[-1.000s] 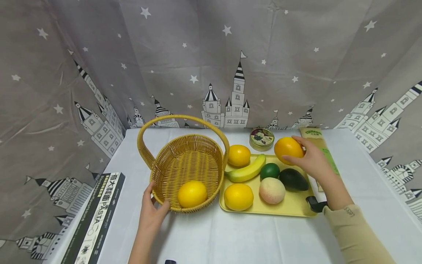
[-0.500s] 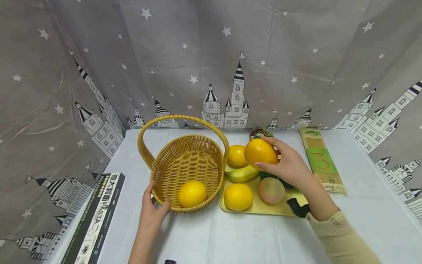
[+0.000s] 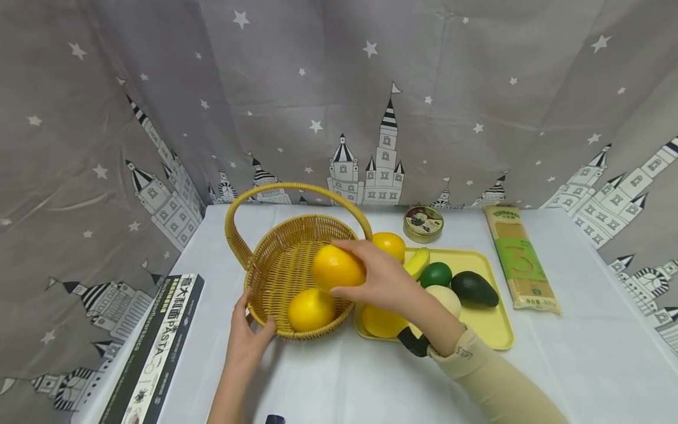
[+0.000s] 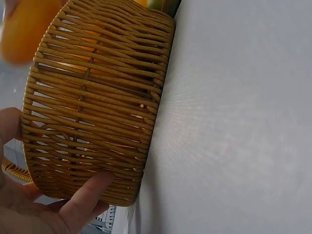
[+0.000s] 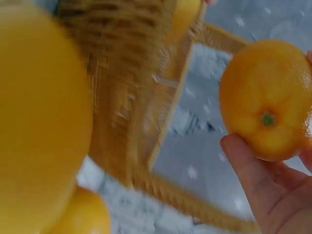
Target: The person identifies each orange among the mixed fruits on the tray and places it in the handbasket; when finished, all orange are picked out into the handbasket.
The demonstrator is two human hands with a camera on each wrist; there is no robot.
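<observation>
**Right hand (image 3: 384, 277) pinches an orange (image 3: 338, 268) above the basket (image 3: 281, 275); left hand (image 3: 248, 335) grips its wall**

We see both hands occupied and apart from each other. The right is clamped on the orange, fingers over the top and thumb underneath, holding it above the right part of the basket's opening. The left is curled around the near-left side, its thumb pressed against the outside.

We judge a bad landing the likeliest trouble. A lemon-like yellow fruit (image 3: 311, 310) lies inside at the near edge, so an orange let go from this height could strike it and roll. The glossy peel might slide between fingertips. The handle (image 3: 299, 186) rises close by, and a wrist catching it or the rim (image 3: 309, 217) could tip the basket if the left grip slackens. Below the right forearm (image 3: 436, 321), a peach (image 3: 447, 299) on the tray (image 3: 492, 333) could be brushed and rolled.

As for materials, we note the basket's golden-brown strands, woven tightly into a round, open bowl under one tall, wrapped hoop. The orange is nearly spherical and shiny, with a small green mark at its stem end. The peach looks matte, the avocado (image 3: 475, 289) dark and pear-shaped, and the tray flat, pale yellow and round-cornered.
</observation>
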